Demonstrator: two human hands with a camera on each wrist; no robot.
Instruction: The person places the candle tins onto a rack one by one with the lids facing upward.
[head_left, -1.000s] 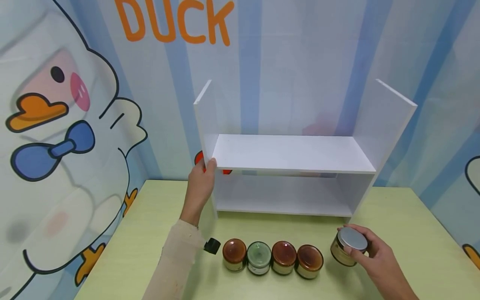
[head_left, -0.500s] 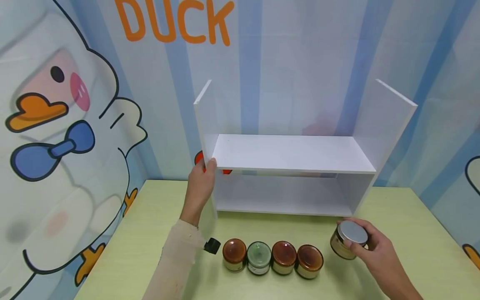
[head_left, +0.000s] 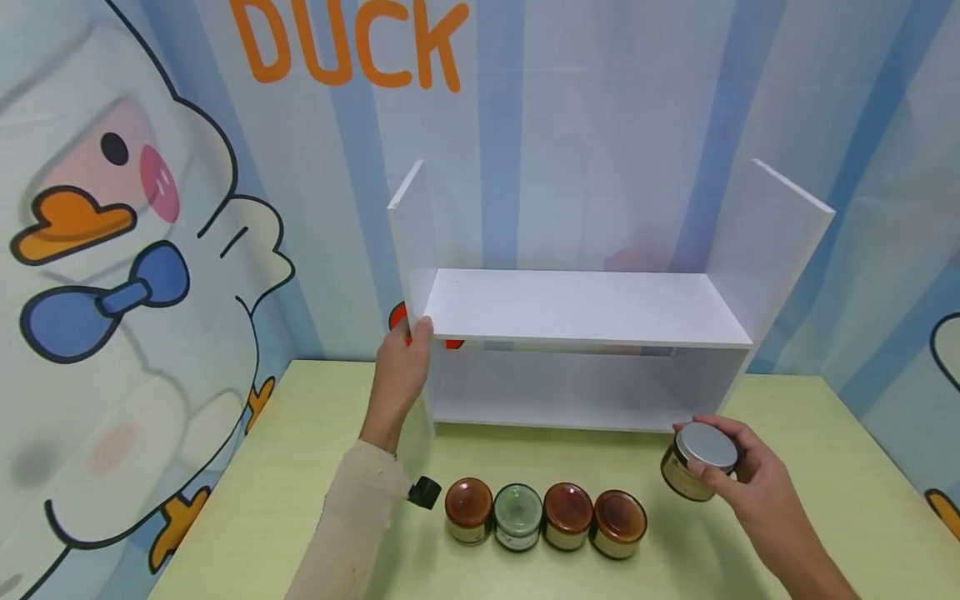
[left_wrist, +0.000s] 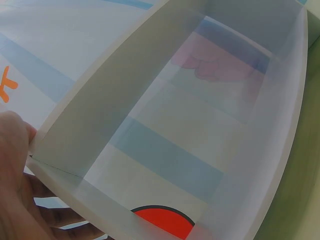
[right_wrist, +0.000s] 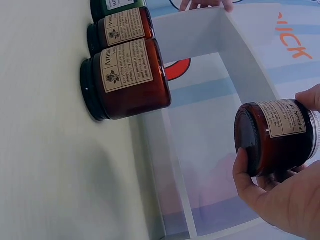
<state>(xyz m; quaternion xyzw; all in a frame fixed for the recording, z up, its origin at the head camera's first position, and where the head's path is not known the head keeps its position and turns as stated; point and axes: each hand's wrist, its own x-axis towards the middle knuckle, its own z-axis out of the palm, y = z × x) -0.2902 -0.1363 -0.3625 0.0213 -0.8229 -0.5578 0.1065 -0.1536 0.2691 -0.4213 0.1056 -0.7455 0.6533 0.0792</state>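
Observation:
My right hand (head_left: 768, 493) holds an amber glass candle jar (head_left: 686, 477) with a silver lid, gripped round its side above the table. In the right wrist view, the jar's paper label (right_wrist: 284, 119) shows between fingers and thumb. At the left, my left hand (head_left: 402, 367) grips the side panel of a white two-tier shelf (head_left: 585, 310), thumb in front and fingers behind the panel, as the left wrist view also shows. In front of the shelf stands a row of jars: brown jars (head_left: 567, 510) and one green jar (head_left: 518, 512), with dark lids facing down.
The pale yellow-green table (head_left: 795, 425) carries the shelf and jars. Behind it hangs a striped blue backdrop (head_left: 585, 150) with a cartoon duck (head_left: 97, 375). A small black block (head_left: 424, 492) sits at the left wrist, beside the leftmost jar.
My right hand has carried the jar a little up and forward, closer to the shelf's lower right corner. The left hand, shelf and row of jars stay put.

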